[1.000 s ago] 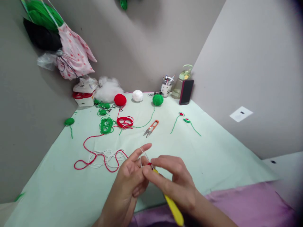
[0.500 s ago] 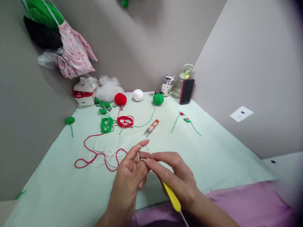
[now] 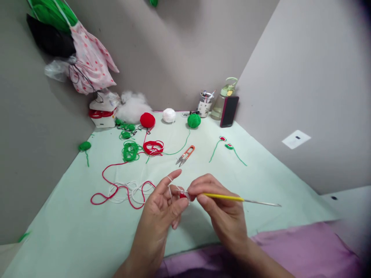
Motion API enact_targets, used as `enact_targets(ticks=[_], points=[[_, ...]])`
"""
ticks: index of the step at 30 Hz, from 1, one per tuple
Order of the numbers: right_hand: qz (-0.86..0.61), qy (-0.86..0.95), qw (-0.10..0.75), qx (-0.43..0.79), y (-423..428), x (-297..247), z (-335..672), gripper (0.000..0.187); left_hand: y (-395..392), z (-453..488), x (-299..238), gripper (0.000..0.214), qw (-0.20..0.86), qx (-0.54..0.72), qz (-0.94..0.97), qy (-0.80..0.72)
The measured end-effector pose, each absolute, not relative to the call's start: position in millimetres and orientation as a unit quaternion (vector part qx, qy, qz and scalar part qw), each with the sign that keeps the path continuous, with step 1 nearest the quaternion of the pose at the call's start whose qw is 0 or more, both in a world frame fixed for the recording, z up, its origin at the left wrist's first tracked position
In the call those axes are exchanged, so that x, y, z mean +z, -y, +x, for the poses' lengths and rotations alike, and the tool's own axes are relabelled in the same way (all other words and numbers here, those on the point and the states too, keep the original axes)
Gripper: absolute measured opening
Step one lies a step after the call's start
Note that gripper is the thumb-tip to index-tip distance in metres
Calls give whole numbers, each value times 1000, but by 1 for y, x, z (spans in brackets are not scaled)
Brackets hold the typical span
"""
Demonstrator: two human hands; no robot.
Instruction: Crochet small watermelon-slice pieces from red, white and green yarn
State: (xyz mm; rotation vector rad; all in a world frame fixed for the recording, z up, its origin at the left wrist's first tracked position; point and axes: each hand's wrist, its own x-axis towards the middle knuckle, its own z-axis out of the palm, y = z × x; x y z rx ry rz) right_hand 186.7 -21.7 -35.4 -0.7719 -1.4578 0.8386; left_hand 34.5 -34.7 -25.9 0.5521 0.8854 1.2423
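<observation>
My left hand (image 3: pixel 162 204) pinches a small red crochet piece (image 3: pixel 182 195), with white yarn (image 3: pixel 169 185) looped over its raised forefinger. My right hand (image 3: pixel 223 210) is closed on a yellow-handled crochet hook (image 3: pixel 228 198). The hook lies almost level, its metal end pointing right and its head at the red piece. Both hands hover over the pale green table cover (image 3: pixel 261 185) near its front edge. Loose red yarn (image 3: pixel 116 189) and white yarn trail left of my left hand.
Orange thread snips (image 3: pixel 185 155) lie beyond my hands. Red (image 3: pixel 147 120), white (image 3: pixel 169 115) and green (image 3: pixel 194 121) yarn balls stand at the back, with stuffing (image 3: pixel 133 108), a pen cup (image 3: pixel 204 105), a bottle (image 3: pixel 222 101) and a phone (image 3: pixel 228 112). Two small crocheted pieces (image 3: pixel 227 143) lie to the right.
My right hand has swung the hook from pointing down toward me to lying level, pointing right. The red piece shows again between my fingers. My left hand has barely moved.
</observation>
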Motion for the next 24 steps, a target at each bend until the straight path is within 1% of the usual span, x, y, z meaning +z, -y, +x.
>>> enact_targets(ticks=[2, 4, 7, 9, 10, 13, 15, 18, 20, 24], points=[[-326, 619, 609, 374, 20, -37, 189, 15, 34, 31, -24, 57, 717, 537, 226, -384], [-316, 588, 624, 406, 16, -37, 192, 15, 32, 26, -24, 53, 758, 507, 211, -351], [-306, 516, 631, 491, 11, -37, 196, 17, 31, 22, -25, 44, 799, 479, 206, -300], [-301, 494, 624, 526, 9, -37, 196, 20, 33, 23, -27, 39, 778, 496, 221, -316], [-300, 503, 619, 524, 10, -37, 195, 20, 34, 25, -28, 37, 753, 512, 236, -339], [-307, 573, 602, 463, 14, -38, 191, 16, 36, 31, -33, 35, 683, 545, 286, -393], [-312, 605, 597, 425, 17, -39, 188, 15, 36, 34, -36, 40, 664, 552, 301, -405], [-320, 603, 605, 409, 18, -41, 188, 15, 35, 33, -38, 48, 645, 561, 300, -424], [-328, 590, 608, 417, 16, -42, 189, 15, 34, 32, -37, 50, 644, 559, 292, -432], [-329, 548, 604, 477, 13, -46, 191, 15, 33, 29, -33, 50, 689, 539, 253, -414]])
